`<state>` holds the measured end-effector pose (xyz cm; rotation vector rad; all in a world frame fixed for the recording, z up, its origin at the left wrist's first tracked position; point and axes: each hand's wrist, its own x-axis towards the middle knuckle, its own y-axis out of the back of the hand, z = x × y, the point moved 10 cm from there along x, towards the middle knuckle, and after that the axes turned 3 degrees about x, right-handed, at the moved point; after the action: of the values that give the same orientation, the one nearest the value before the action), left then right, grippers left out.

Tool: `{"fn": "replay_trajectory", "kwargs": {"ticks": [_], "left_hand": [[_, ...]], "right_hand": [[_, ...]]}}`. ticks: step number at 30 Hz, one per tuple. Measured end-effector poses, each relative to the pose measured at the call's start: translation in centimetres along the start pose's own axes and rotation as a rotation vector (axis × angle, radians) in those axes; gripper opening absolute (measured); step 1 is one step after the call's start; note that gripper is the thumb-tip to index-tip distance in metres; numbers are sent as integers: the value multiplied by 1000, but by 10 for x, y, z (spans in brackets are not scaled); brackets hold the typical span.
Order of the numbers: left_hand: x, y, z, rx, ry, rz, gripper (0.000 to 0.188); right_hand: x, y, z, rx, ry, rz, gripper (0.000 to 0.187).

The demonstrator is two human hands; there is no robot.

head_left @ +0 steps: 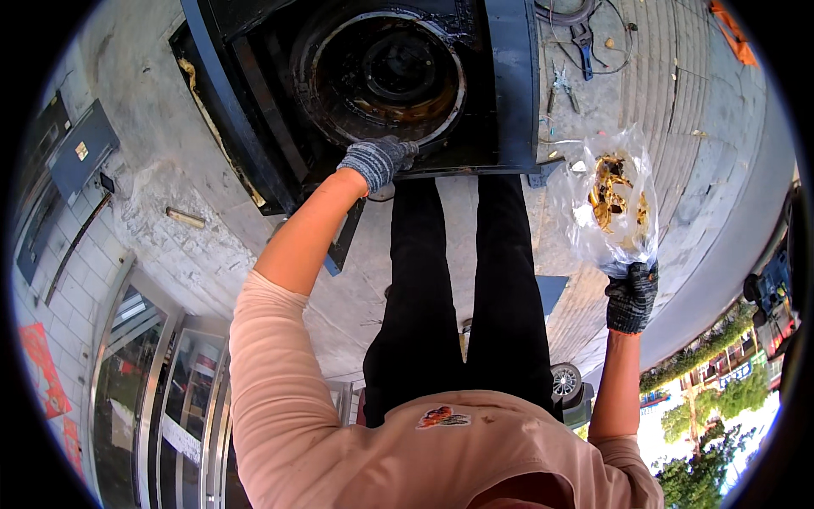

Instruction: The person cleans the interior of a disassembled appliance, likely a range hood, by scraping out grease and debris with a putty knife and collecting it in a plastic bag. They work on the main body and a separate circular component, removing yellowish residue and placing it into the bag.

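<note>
My left hand (376,161), in a grey knit glove, is at the near rim of a greasy round metal drum (462,72). Its fingers look curled; what they hold, if anything, is hidden. The drum sits inside a dark metal housing (515,93), with brown oily residue and a dark round hub (398,68) in it. Off to the right, my right hand (632,297), in a dark knit glove, is closed round the gathered end of a clear plastic bag (581,229). Brown, greasy clumps (612,195) show inside the bag, which is held apart from the housing.
Pliers (563,92), a blue-handled adjustable wrench (583,47) and a cable (623,68) lie on the pavement right of the housing. A dark panel (225,127) lies along its left side. Glass doors (131,390) stand at left; a car wheel (565,382) shows behind my legs.
</note>
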<state>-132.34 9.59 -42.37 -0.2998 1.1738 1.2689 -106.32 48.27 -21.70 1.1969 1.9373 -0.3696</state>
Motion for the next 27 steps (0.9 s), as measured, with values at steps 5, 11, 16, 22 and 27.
{"fn": "replay_trajectory", "kwargs": {"ticks": [5, 11, 16, 22, 27], "left_hand": [[-33, 18, -22, 177, -62, 4, 31], [-57, 58, -23, 285, -44, 42, 34], [-13, 69, 47, 267, -177, 144, 35], [98, 25, 102, 525, -190, -151, 36], [118, 26, 130, 570, -265, -338, 27]], "right_hand": [[4, 11, 7, 10, -16, 12, 43], [5, 13, 9, 55, -58, -34, 46], [5, 19, 12, 64, -55, -42, 46], [9, 11, 10, 103, -49, -39, 43], [3, 14, 14, 120, -52, 24, 39]]}}
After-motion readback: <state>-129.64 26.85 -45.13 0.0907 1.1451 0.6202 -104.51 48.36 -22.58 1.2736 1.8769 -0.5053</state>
